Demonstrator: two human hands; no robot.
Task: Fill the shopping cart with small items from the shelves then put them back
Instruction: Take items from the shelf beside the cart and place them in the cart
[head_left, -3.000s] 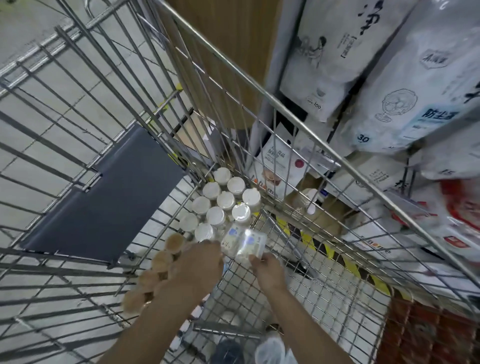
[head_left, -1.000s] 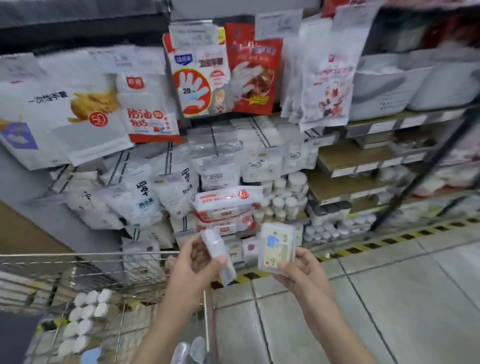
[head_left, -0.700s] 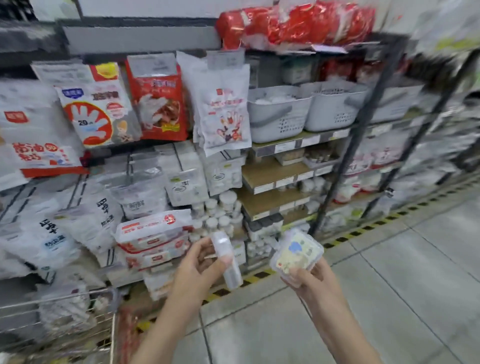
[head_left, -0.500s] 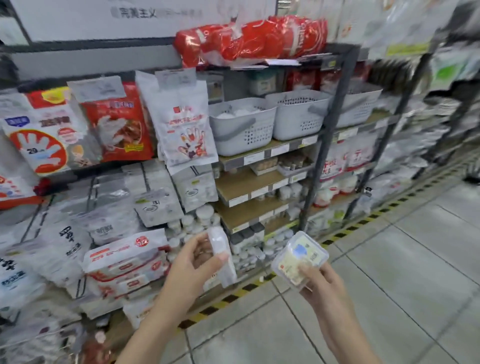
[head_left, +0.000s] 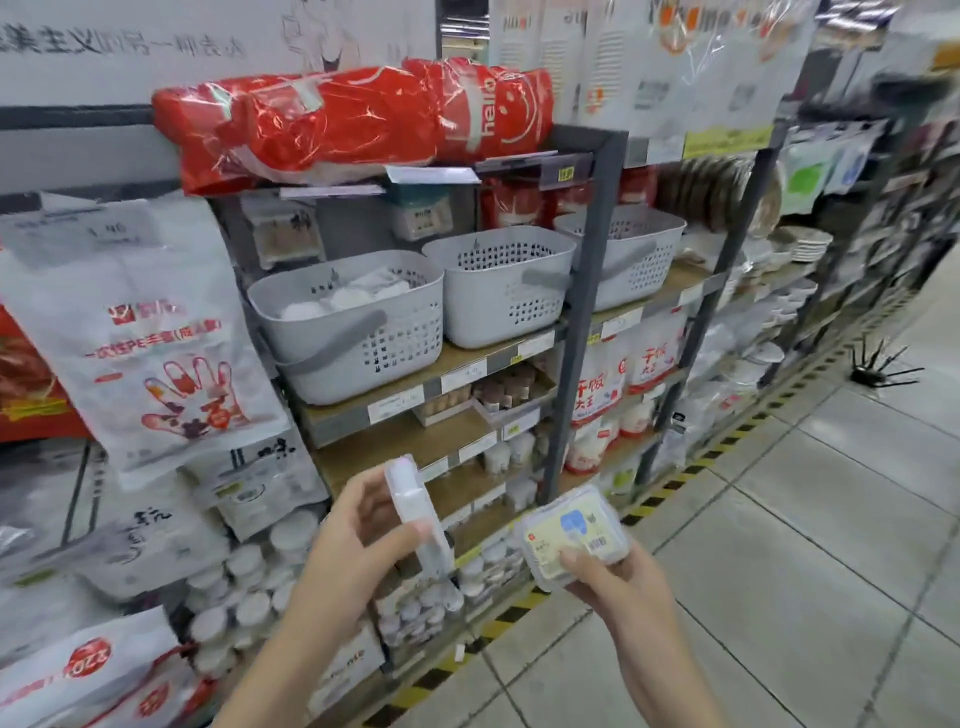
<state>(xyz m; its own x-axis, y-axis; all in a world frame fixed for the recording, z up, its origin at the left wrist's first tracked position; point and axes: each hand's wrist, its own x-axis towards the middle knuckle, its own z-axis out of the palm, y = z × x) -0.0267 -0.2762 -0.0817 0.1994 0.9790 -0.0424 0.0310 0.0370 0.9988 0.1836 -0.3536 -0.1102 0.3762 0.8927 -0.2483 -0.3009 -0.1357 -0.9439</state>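
My left hand (head_left: 358, 540) grips a small clear plastic box (head_left: 415, 512), held on edge between thumb and fingers. My right hand (head_left: 618, 582) holds a second clear box (head_left: 571, 535) with a yellow and blue label and a barcode, its face turned toward me. Both hands are raised in front of the wooden shelves (head_left: 415, 441) of a grey metal rack. The shopping cart is out of view.
Three grey perforated baskets (head_left: 363, 332) stand on an upper shelf, red bags (head_left: 353, 119) on top. Glove packets (head_left: 156, 353) hang at the left, white-lidded jars (head_left: 244, 587) stack low down. Tiled floor (head_left: 779, 571) with a yellow-black strip runs to the right.
My view has swung from the cart up and right along the shelves. Both hands lifted the two boxes out of the cart and still hold them; the cart has left the view.
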